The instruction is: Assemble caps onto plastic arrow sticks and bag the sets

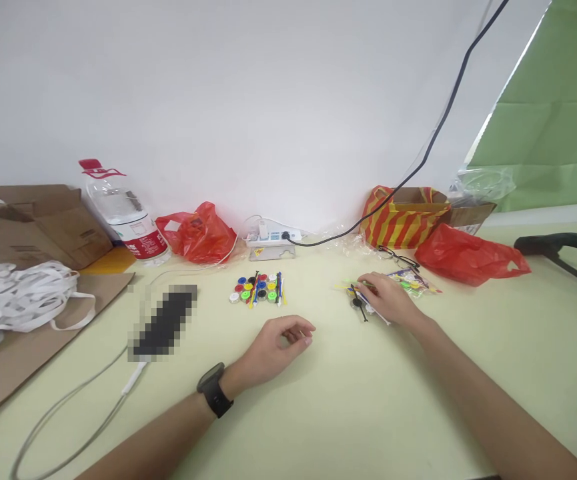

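My right hand (387, 297) reaches into a small loose pile on the right side of the table. Its fingertips are pressed together among thin plastic sticks; what they grip, if anything, is hidden. Beside those fingers lie a black stick (361, 308), a white stick (382, 319) and a dark round piece (355, 303). My left hand (283, 343), half curled with a gap between thumb and fingers, hovers or rests near the middle, holding nothing visible. Beyond it, several coloured round discs (245, 297) sit in rows, with coloured sticks (280, 290) lying across and beside them.
A clear bag of coloured pieces (415, 283) lies behind my right wrist, near glasses (398, 257) and a red bag (468, 257). A power strip (273, 235) stands by the wall. Leftward are a blurred-out dark object (165, 323), a cable, a large bottle (138, 230) and cardboard.
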Tool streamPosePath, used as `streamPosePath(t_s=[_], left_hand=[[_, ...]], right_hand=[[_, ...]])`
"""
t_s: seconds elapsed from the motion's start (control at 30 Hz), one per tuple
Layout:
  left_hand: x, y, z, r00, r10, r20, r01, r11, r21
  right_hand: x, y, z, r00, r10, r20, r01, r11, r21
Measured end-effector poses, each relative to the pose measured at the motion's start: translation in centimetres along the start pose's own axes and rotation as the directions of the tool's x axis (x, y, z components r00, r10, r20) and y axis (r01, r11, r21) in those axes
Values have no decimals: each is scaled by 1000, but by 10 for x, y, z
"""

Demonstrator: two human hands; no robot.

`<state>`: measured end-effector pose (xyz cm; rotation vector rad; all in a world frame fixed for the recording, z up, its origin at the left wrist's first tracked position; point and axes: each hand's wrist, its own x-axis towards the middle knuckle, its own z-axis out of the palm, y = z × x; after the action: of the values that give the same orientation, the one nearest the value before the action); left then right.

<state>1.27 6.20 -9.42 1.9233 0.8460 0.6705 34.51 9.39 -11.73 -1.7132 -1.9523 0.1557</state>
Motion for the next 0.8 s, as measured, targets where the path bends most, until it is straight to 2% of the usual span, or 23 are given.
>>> streamPosePath(t_s=[0.2, 0.6, 0.73, 0.8], left_hand=[[-1, 1, 0, 1000, 28, 7, -28, 998, 48], [-4, 1, 0, 995, 94, 29, -96, 991, 97], [-5, 1, 0, 992, 125, 27, -127, 982, 139], [-6, 2, -1, 984, 178, -16, -172, 967, 189]], right_hand=[[-10, -24, -7, 995, -47, 92, 49, 999, -18], [-18, -39, -3, 974, -169, 149, 151, 980, 127], [-23, -52, -8, 947, -242, 211, 193, 954, 231], [-28, -65, -8, 924, -293, 244, 216, 930, 298]])
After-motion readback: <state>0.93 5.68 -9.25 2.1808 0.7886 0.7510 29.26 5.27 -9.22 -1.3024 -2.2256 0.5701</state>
